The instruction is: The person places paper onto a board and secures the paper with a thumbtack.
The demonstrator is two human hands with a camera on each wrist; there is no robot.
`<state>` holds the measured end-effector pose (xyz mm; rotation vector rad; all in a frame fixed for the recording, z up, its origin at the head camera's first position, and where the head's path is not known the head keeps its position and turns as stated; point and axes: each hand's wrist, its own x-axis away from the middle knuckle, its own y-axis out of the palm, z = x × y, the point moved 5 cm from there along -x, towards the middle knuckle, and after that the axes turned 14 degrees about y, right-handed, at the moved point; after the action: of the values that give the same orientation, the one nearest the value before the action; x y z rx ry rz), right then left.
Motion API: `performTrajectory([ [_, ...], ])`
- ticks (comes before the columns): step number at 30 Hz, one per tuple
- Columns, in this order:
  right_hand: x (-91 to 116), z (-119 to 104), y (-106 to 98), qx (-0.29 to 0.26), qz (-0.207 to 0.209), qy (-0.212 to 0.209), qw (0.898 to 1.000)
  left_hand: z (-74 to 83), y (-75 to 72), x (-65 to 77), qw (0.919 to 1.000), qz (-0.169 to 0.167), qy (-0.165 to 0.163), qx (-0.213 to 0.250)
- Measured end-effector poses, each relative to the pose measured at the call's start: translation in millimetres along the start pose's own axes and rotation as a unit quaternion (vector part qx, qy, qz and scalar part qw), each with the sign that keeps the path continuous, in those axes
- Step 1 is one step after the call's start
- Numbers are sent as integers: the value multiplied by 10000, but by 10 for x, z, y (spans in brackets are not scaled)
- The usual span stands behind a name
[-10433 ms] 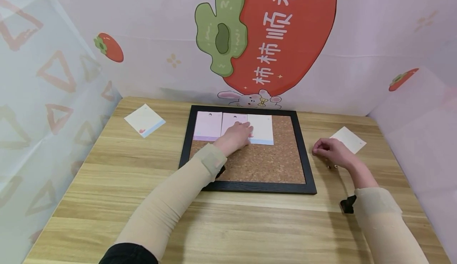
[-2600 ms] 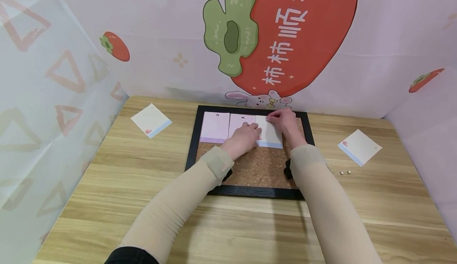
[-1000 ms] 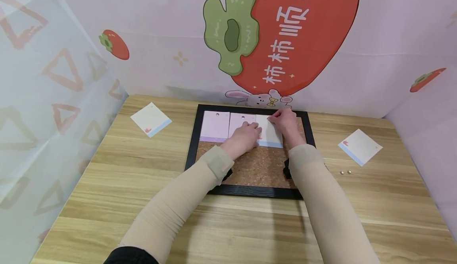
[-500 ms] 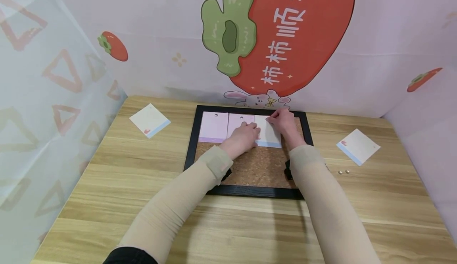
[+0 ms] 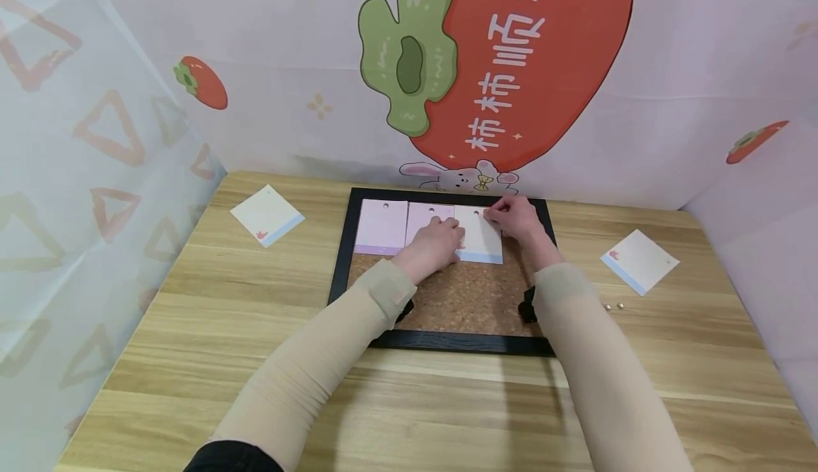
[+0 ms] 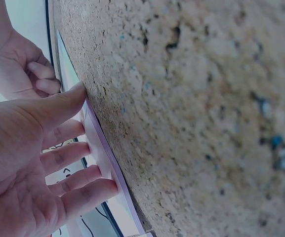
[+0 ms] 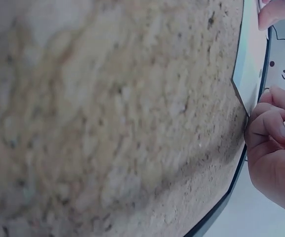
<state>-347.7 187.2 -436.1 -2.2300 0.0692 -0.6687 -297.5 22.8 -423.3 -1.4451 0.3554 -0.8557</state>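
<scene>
A cork board [image 5: 460, 302] in a black frame lies on the table. Along its top are a purple-edged card [image 5: 381, 225], a second purple-edged card [image 5: 418, 216] and a white card [image 5: 479, 238] with a blue edge. A small round-headed push pin [image 5: 476, 213] shows at the white card's top. My left hand [image 5: 431, 245] rests with extended fingers across the second and white cards; its fingers [image 6: 75, 190] lie on paper in the left wrist view. My right hand [image 5: 520, 222] is just right of the pin, fingers [image 7: 265, 126] loosely curled, nothing visible in them.
A loose white card [image 5: 268, 215] lies at the left back of the table. Another loose card [image 5: 640, 262] lies to the right of the board, with two pins [image 5: 613, 306] below it. A printed cloth backdrop [image 5: 255, 103] stands behind the table.
My right hand has come from the loose pins to the white card, then let go of a pin and drawn slightly right. That pin now shows in the card. My left hand stays put.
</scene>
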Motion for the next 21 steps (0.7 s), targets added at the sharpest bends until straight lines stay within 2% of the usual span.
performTrajectory([
  [13, 105, 65, -100, 72, -105, -231, 9997, 5, 0, 9, 9999, 72, 27, 87],
  [21, 225, 128, -212, 283, -451, -789, 9955, 19, -17, 39, 9999, 74, 0, 113],
])
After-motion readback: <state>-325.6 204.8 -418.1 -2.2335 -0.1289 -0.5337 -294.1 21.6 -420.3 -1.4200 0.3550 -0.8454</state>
